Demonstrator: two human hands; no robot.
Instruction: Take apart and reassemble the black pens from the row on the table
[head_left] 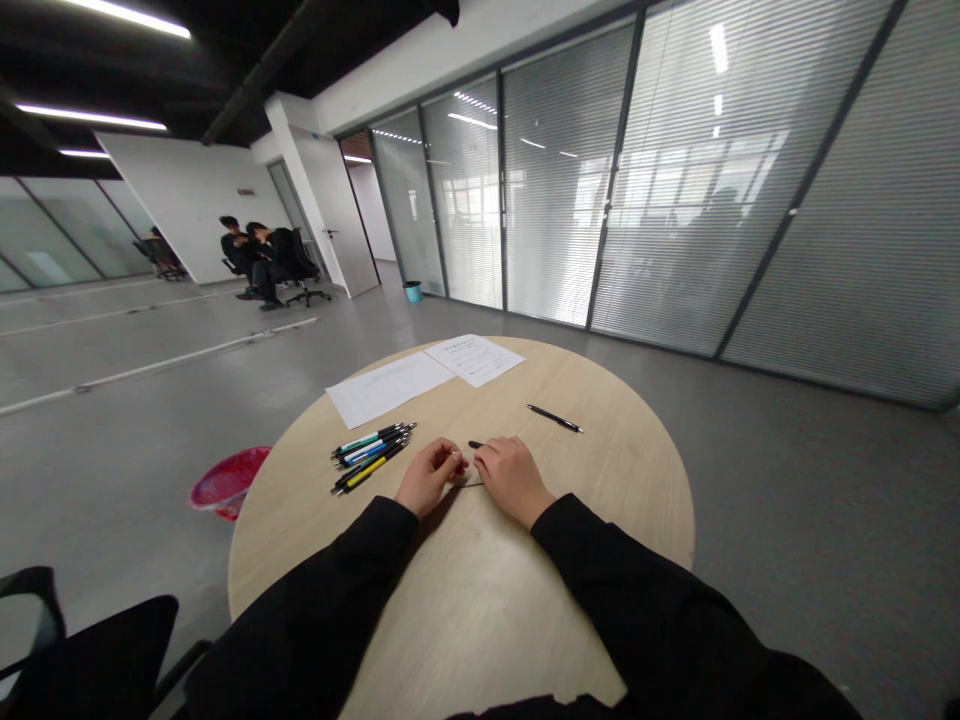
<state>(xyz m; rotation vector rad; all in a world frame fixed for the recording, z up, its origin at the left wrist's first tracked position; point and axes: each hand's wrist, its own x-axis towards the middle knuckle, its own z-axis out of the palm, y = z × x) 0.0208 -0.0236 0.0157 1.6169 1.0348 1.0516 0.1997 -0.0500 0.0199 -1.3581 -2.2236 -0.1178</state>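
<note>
Both my hands rest close together on a round light-wood table [480,600]. My left hand [430,476] is curled, its fingertips pinching a small reddish part. My right hand [511,475] is closed over a dark pen [475,445] whose tip pokes out past the fingers. A thin dark piece lies on the table between the two hands. Several pens [371,452] with green, blue and yellow barrels lie in a bunch just left of my left hand. One black pen [554,418] lies alone beyond my right hand.
Two white sheets of paper [420,375] lie at the table's far edge. A red bin [223,482] stands on the grey floor to the left. A black chair [82,640] is at the lower left. People sit on office chairs far off. Glass partitions with blinds run along the right.
</note>
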